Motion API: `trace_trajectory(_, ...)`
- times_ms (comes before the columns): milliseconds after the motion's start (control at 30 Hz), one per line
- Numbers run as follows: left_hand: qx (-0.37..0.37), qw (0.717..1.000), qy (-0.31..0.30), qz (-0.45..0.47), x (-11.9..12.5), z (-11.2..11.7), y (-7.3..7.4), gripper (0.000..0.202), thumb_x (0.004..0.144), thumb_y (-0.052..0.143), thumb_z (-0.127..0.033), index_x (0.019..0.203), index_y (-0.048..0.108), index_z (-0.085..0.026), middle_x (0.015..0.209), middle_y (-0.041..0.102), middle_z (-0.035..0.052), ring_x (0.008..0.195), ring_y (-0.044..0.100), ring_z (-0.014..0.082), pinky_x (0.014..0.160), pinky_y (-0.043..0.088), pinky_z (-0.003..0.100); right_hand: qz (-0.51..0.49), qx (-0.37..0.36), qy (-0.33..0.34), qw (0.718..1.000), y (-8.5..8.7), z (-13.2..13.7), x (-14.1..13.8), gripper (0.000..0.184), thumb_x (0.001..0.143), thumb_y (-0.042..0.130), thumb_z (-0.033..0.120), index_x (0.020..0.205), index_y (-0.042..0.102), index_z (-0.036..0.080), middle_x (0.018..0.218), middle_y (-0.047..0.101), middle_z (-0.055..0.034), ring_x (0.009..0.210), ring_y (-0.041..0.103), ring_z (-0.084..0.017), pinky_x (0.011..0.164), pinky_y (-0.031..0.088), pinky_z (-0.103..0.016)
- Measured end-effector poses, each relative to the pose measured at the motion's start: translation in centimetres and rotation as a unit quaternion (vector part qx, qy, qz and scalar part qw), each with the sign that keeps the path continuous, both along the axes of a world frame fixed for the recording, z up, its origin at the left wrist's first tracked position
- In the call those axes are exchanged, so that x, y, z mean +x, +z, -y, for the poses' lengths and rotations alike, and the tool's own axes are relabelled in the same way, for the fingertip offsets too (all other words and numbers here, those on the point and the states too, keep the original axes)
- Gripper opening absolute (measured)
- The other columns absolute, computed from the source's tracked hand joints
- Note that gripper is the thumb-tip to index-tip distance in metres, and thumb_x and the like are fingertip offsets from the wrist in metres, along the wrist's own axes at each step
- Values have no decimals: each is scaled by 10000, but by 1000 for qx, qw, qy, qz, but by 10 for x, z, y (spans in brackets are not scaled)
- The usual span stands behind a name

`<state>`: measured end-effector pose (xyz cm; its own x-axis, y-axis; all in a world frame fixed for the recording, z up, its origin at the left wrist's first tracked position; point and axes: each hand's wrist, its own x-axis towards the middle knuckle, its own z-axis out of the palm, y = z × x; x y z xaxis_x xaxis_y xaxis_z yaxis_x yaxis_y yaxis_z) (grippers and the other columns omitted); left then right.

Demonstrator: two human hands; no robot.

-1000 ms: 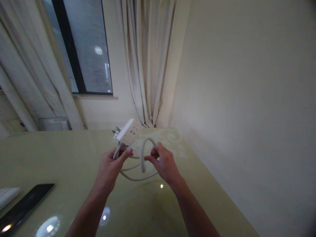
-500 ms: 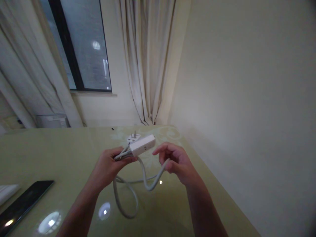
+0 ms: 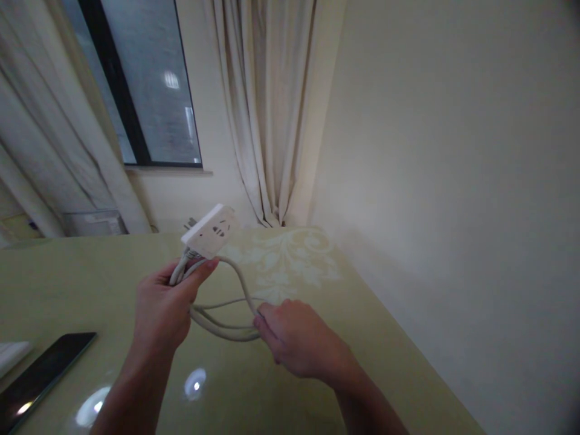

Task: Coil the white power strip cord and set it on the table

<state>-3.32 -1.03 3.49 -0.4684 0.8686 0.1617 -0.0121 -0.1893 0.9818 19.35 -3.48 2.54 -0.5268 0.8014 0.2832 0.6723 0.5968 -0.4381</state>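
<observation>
My left hand (image 3: 163,308) is closed round several strands of white cable just below a small white socket block (image 3: 209,231), which it holds up above the table. The block's sockets face me and a plug's prongs peek out behind its left end. The white cable (image 3: 226,317) loops down and to the right. My right hand (image 3: 294,341) is closed on the looped cable near the table top, to the right of and lower than my left hand.
A glossy pale green table (image 3: 362,338) with a white leaf pattern runs to the wall on the right. A black phone (image 3: 40,377) and a white object's edge (image 3: 11,353) lie at the left. Curtains (image 3: 267,109) and a window (image 3: 145,84) stand behind.
My left hand has lifted the socket block up and to the left, turning its face toward me. My right hand has dropped lower and closed on the cable loops, which are now gathered tighter.
</observation>
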Motion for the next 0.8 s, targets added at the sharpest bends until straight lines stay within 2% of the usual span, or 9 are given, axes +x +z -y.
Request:
trace_trajectory(100, 11, 998, -26, 55, 0, 3, 2, 391, 602, 945, -407, 679, 625, -196, 527, 345, -76, 459, 253, 68, 397, 166, 221, -41, -68, -77, 994, -17, -26, -8, 159, 1014, 547, 297, 886, 609, 224, 624, 597, -12, 519, 458, -156, 569, 259, -297)
trace_trajectory(200, -16, 995, -90, 43, -7, 6, 0, 421, 586, 955, -411, 633, 594, -200, 527, 339, -71, 460, 254, 67, 388, 170, 213, -221, -138, -83, 962, -23, -50, -6, 150, 1043, 497, 337, 937, 534, 238, 640, 573, 22, 548, 481, -138, 564, 292, -262)
trace_trajectory(267, -36, 992, -122, 2, -11, 6, -3, 417, 591, 959, -414, 604, 608, -189, 525, 371, -56, 471, 281, 73, 394, 198, 213, -387, -207, -52, 897, -21, -59, -4, 202, 1026, 535, 439, 964, 506, 248, 620, 526, 64, 509, 425, -109, 518, 277, -226)
trace_trajectory(333, -48, 986, -156, -40, -12, 5, -7, 378, 591, 966, -401, 611, 665, -173, 544, 450, -29, 499, 344, 87, 416, 247, 215, -541, -262, -37, 798, -16, -62, -2, 304, 929, 677, 497, 991, 508, 252, 628, 495, 91, 484, 348, -80, 474, 230, -194)
trace_trajectory(400, -59, 979, -188, -53, -10, 3, -9, 339, 588, 972, -393, 687, 745, -161, 574, 513, -10, 519, 380, 97, 431, 266, 215, -650, -281, -31, 705, -8, -62, 0, 393, 803, 817, 441, 996, 542, 237, 648, 483, 97, 493, 316, -61, 458, 215, -172)
trace_trajectory(433, -66, 977, -199, -47, -8, 1, -10, 346, 595, 970, -405, 736, 774, -157, 577, 518, -10, 511, 372, 93, 427, 253, 212, -686, -285, -26, 669, -4, -61, 2, 403, 765, 848, 406, 996, 573, 223, 655, 482, 92, 502, 322, -58, 454, 232, -166)
trace_trajectory(567, -58, 979, -192, 45, -7, -8, -12, 416, 642, 951, -452, 859, 794, -134, 593, 473, -44, 447, 266, 36, 389, 161, 172, -778, -274, 4, 565, 9, -59, 21, 292, 822, 797, 403, 963, 677, 176, 632, 418, 84, 502, 346, -66, 443, 320, -169)
trace_trajectory(667, -18, 974, -167, 152, -14, -13, -8, 360, 671, 943, -346, 876, 769, -107, 660, 506, -42, 428, 250, 2, 356, 162, 135, -821, -229, 15, 523, 13, -62, 44, 289, 907, 725, 461, 860, 668, 182, 597, 383, 86, 483, 355, -69, 438, 338, -170)
trace_trajectory(800, 36, 946, -126, 295, -26, -16, 3, 88, 836, 744, -107, 912, 723, -70, 706, 536, -27, 422, 314, -3, 356, 277, 107, -841, -174, 12, 512, 12, -66, 76, 413, 981, 596, 537, 764, 630, 186, 594, 411, 65, 474, 371, -76, 429, 339, -188)
